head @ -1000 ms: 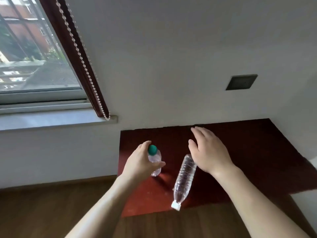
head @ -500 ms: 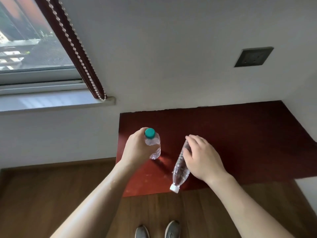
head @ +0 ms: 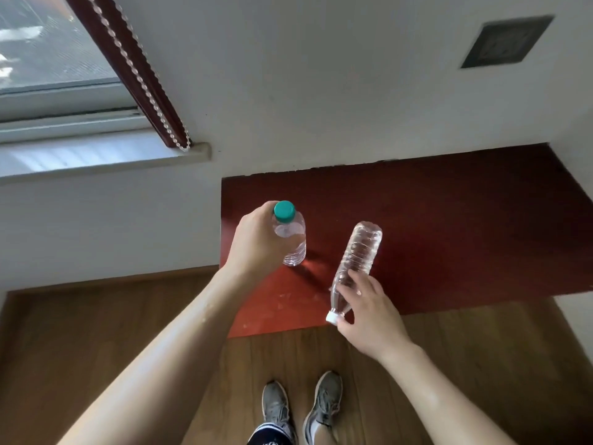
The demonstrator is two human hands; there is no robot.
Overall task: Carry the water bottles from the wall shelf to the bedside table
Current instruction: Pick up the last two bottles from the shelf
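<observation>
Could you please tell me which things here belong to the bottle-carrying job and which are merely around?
Job:
- clear plastic bottle with green cap, in left hand
- clear plastic bottle with white cap, in right hand
- dark red wall shelf

Merely around:
- beaded blind cord
- dark wall socket
- grey shoes

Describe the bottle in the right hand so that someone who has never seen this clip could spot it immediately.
Find the dark red shelf against the white wall. Two clear bottles are at its front left. The one meant is the white-capped bottle, tilted with its cap toward the camera in the right hand; the green-capped bottle stands upright.
</observation>
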